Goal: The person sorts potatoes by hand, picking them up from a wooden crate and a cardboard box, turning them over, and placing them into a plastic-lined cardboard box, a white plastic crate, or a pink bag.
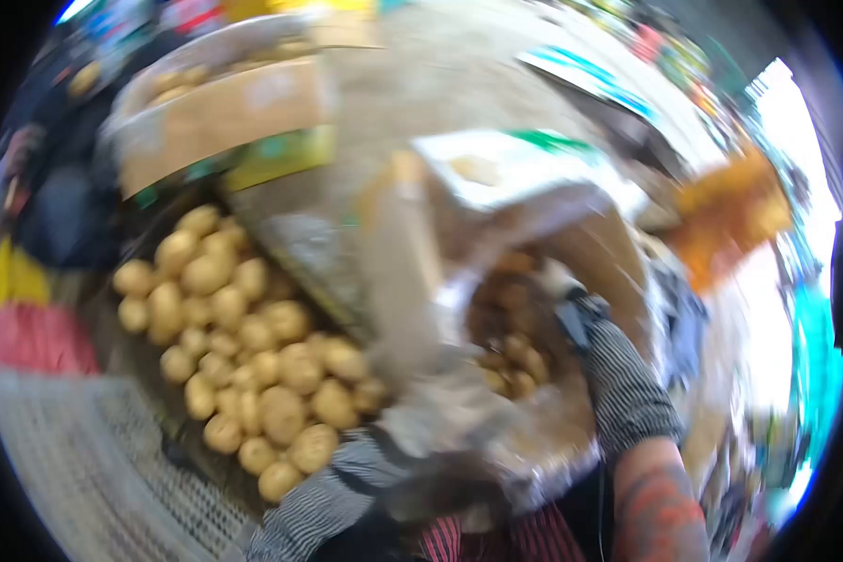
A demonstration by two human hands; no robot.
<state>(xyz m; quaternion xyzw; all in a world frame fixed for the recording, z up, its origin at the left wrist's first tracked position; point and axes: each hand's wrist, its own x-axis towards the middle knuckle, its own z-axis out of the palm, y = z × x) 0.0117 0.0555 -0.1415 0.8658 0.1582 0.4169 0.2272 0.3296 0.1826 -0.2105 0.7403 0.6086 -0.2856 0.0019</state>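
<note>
A cardboard box (618,272) lined with clear plastic stands in front of me, its flaps spread. Several potatoes (515,365) lie inside it. My right hand (581,314), in a dark glove with a striped knit sleeve above it, reaches into the box along its right wall. Motion smears its fingers, so whether it holds anything does not show. My left hand (393,459), under a striped sleeve, is at the box's near left side, by the plastic and flap. Its fingers are blurred too. Left of the box, a heap of potatoes (281,412) lies beside that arm.
Another cardboard box (225,122) with potatoes stands at the back left. A person in dark clothing (66,206) is at the far left. A grey woven sheet (94,450) and pink cloth (37,337) lie at left. Orange material (731,215) is at right.
</note>
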